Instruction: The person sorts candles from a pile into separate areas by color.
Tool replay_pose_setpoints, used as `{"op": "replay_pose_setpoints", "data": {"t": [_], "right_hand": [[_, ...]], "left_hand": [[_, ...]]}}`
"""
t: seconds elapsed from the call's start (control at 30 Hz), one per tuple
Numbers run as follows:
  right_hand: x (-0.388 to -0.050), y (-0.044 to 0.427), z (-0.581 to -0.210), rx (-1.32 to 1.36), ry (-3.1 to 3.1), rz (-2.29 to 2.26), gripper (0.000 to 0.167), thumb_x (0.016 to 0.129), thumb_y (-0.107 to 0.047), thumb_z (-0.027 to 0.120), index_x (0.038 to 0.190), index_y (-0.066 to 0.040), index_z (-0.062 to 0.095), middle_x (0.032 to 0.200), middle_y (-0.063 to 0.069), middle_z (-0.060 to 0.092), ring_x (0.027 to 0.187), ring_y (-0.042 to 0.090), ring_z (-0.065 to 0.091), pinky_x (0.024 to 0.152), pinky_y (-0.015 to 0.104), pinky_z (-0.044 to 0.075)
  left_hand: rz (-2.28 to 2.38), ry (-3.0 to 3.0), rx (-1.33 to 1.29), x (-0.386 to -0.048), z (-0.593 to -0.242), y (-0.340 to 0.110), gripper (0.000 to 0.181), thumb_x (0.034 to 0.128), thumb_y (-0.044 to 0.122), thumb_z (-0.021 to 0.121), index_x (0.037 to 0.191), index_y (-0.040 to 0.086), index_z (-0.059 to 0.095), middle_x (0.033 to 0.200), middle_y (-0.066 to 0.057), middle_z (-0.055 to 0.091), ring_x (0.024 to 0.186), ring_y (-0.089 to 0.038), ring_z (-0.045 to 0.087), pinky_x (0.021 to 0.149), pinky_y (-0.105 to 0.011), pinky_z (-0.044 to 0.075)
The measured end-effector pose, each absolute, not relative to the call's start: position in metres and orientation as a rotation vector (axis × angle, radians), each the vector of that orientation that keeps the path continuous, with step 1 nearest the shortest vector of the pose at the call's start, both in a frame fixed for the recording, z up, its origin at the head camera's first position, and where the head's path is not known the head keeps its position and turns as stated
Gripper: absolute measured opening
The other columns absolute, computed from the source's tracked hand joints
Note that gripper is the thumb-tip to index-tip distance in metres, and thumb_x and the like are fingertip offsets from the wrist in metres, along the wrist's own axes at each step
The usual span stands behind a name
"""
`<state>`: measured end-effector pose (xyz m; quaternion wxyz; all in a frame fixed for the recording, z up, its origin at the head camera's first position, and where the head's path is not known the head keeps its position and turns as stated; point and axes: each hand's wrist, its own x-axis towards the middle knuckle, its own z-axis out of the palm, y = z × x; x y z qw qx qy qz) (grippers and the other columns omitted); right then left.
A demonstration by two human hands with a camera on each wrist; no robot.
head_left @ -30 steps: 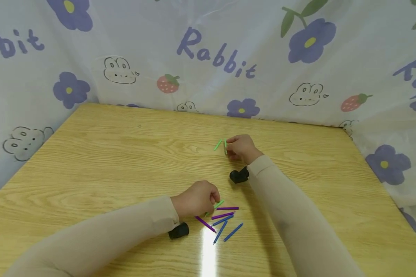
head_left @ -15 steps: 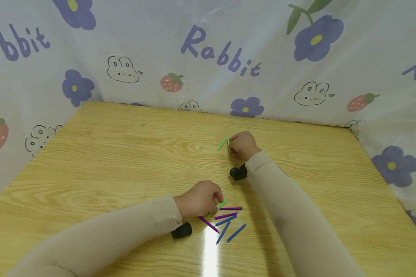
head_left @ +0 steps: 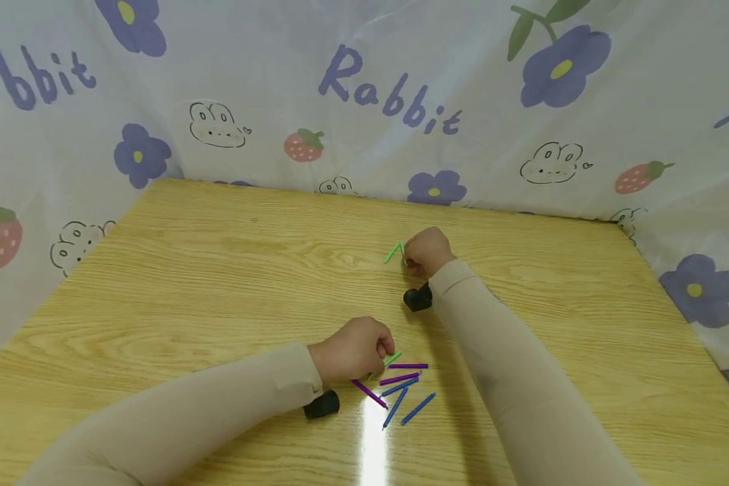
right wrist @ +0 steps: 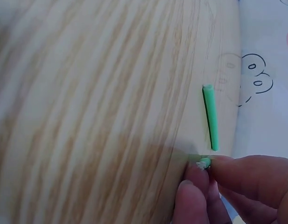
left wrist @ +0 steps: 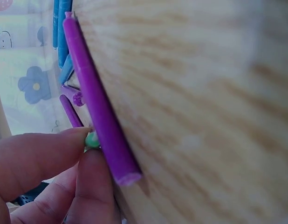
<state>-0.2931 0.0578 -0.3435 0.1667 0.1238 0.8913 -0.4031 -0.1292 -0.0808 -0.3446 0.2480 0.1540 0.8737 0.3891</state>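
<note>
Near the far middle of the table, my right hand (head_left: 428, 251) pinches a thin green candle (right wrist: 205, 162) between thumb and fingers. Beside it lies a second green candle (head_left: 391, 252), slanted, so the pair make a peaked shape in the head view; whether their tops touch I cannot tell. Closer to me, my left hand (head_left: 355, 347) pinches another green candle (left wrist: 92, 139) low at the table. A purple candle (left wrist: 99, 102) crosses close in front of those fingers in the left wrist view. Most of both held candles is hidden by the fingers.
Right of my left hand lie several loose candles: purple ones (head_left: 408, 366) and blue ones (head_left: 418, 409). Black wrist cameras (head_left: 322, 404) show under both forearms. A printed curtain (head_left: 249, 67) borders the wooden table (head_left: 219, 270) at the back and sides.
My right hand has shifted slightly, and its green candle's far end now stands closer to the top of the lying one. The left hand stays in place; the head view has turned a little.
</note>
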Motion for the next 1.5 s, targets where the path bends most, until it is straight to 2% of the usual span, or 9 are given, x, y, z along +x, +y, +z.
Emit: {"op": "replay_pose_setpoints", "data": {"t": [0.17,0.3,0.6,0.73,0.87,1.33,1.5], "right_hand": [[-0.296,0.058,-0.342,0.323,2.579,-1.052,0.014,0.080,0.006,0.061,0.088,0.001,0.072,0.055,0.002,0.056,0.039,0.010,0.052,0.043,0.020,0.046],[-0.297,0.057,-0.339,0.296,2.586,-0.991,0.012,0.082,0.003,0.060,0.087,0.003,0.071,0.048,0.001,0.054,0.036,0.008,0.050,0.041,0.018,0.042],[-0.299,0.055,-0.336,0.312,2.576,-0.938,0.011,0.081,0.003,0.061,0.085,0.008,0.070,0.044,0.001,0.053,0.034,0.007,0.049,0.040,0.018,0.041],[-0.298,0.053,-0.336,0.304,2.611,-0.888,0.008,0.080,0.002,0.062,0.076,0.004,0.068,0.043,0.000,0.052,0.034,0.007,0.048,0.039,0.017,0.040],[-0.296,0.051,-0.335,0.311,2.632,-0.865,0.014,0.082,0.000,0.063,0.068,0.000,0.064,0.044,0.000,0.051,0.035,0.006,0.048,0.039,0.017,0.040],[-0.294,0.049,-0.335,0.331,2.645,-0.866,0.015,0.084,-0.004,0.066,0.069,0.000,0.064,0.047,0.002,0.052,0.037,0.008,0.049,0.039,0.019,0.042],[-0.294,0.048,-0.335,0.288,2.651,-0.807,0.024,0.084,-0.004,0.065,0.061,-0.004,0.060,0.044,0.000,0.049,0.035,0.008,0.046,0.040,0.019,0.041]], "left_hand": [[1.057,2.375,0.417,-0.130,-0.341,-0.081,0.021,0.0730,-0.018,0.064,0.084,0.000,0.064,0.073,-0.001,0.053,0.064,-0.012,0.047,0.051,-0.020,0.039],[1.056,2.361,0.404,-0.131,-0.338,-0.081,0.021,0.0735,-0.018,0.064,0.085,0.000,0.064,0.074,-0.001,0.053,0.064,-0.012,0.047,0.051,-0.020,0.039],[1.035,2.370,0.424,-0.131,-0.333,-0.082,0.020,0.0736,-0.016,0.065,0.085,0.001,0.065,0.073,0.000,0.054,0.067,-0.012,0.047,0.052,-0.020,0.038],[1.035,2.375,0.440,-0.131,-0.334,-0.082,0.020,0.0736,-0.016,0.066,0.084,0.001,0.065,0.072,0.000,0.054,0.067,-0.012,0.047,0.053,-0.019,0.038],[1.041,2.378,0.446,-0.132,-0.335,-0.083,0.020,0.0737,-0.015,0.066,0.084,0.001,0.065,0.072,0.000,0.054,0.066,-0.012,0.047,0.052,-0.019,0.038],[1.025,2.394,0.469,-0.130,-0.335,-0.083,0.019,0.0742,-0.014,0.067,0.085,0.001,0.065,0.073,0.000,0.054,0.066,-0.012,0.047,0.053,-0.019,0.039],[1.026,2.394,0.468,-0.130,-0.338,-0.083,0.019,0.0743,-0.014,0.067,0.085,0.001,0.065,0.073,0.000,0.054,0.067,-0.012,0.047,0.053,-0.020,0.039]]}}
